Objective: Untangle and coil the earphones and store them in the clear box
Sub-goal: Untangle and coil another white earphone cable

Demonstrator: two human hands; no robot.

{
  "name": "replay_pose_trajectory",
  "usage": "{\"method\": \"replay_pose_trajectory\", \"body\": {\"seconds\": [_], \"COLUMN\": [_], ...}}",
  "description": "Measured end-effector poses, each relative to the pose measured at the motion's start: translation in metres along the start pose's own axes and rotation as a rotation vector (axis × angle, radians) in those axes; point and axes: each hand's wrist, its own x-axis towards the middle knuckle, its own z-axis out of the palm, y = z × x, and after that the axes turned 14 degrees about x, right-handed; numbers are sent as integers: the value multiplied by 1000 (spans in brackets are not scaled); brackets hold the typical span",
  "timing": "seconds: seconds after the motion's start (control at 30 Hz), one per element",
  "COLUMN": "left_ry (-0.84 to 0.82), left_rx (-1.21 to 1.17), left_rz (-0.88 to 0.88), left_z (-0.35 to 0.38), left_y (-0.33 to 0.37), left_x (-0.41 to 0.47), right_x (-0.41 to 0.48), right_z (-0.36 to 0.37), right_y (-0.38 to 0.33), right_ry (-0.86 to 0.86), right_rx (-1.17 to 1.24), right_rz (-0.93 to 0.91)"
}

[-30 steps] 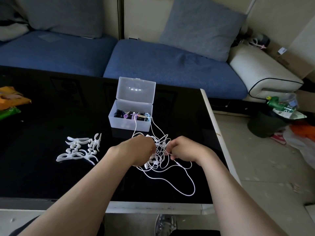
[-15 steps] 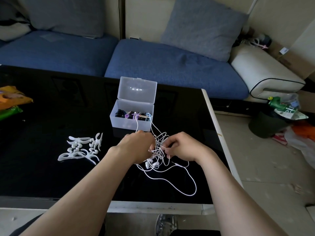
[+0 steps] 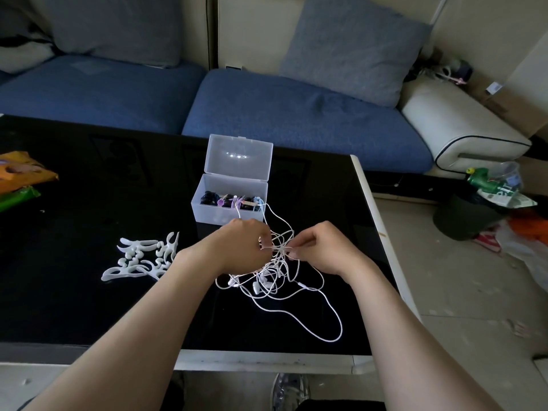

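Note:
Tangled white earphones [image 3: 275, 284] lie on the black table in front of me, with earbuds showing in the knot and a long loop trailing toward the near right. My left hand [image 3: 241, 247] and my right hand [image 3: 321, 250] both pinch strands of the tangle, held a little above the table, almost touching. One strand runs up into the clear box [image 3: 229, 213], which stands just behind my hands with its lid [image 3: 240, 157] open and upright. Dark and coloured small items fill the box.
Several white cable winders [image 3: 142, 256] lie left of my left arm. Orange and green snack packs [image 3: 20, 182] sit at the table's far left edge. The table's white right edge [image 3: 382, 241] is close to my right arm. A blue sofa stands behind the table.
Both hands have lifted slightly and moved away from me toward the box, pulling the tangle up. More cable now hangs loose below the hands.

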Motion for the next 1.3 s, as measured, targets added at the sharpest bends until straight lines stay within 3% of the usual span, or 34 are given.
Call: {"method": "replay_pose_trajectory", "body": {"seconds": [0.1,0.2,0.33,0.4,0.5,0.57,0.7,0.83,0.93,1.0,1.07,1.2,1.3], "left_ry": [220,386,434,449,485,516,620,630,638,585,517,352,326], "left_rx": [-123,-437,-847,-821,-789,-759,-669,-286,-183,-340,-646,-1041,-1130], "left_rz": [-44,-165,-142,-122,-29,19,-13,-51,-127,-216,-273,-259,-253], "left_z": [-2,-15,-26,-26,-29,-31,-31,-26,-18,-17,-20,-29,-32], "left_y": [2,11,18,15,14,15,9,-2,-7,-10,-7,7,9], "left_x": [3,4,2,2,1,0,1,1,5,8,6,0,-1], "right_x": [4,2,-6,-9,-17,-19,-11,-25,-38,-44,-47,-52,-51], "right_z": [-2,-3,-2,1,10,18,17,10,9,7,6,5,2], "right_y": [5,4,-15,-29,-51,-56,-52,-67,-79,-84,-87,-92,-90], "right_ry": [104,169,325,370,132,52,254,396,416,421,414,430,543], "right_rx": [-13,-39,35,177,391,337,272,546,723,795,873,1035,769], "right_rz": [27,100,39,-172,-362,-398,-418,-473,-446,-381,-322,-283,-370]}}
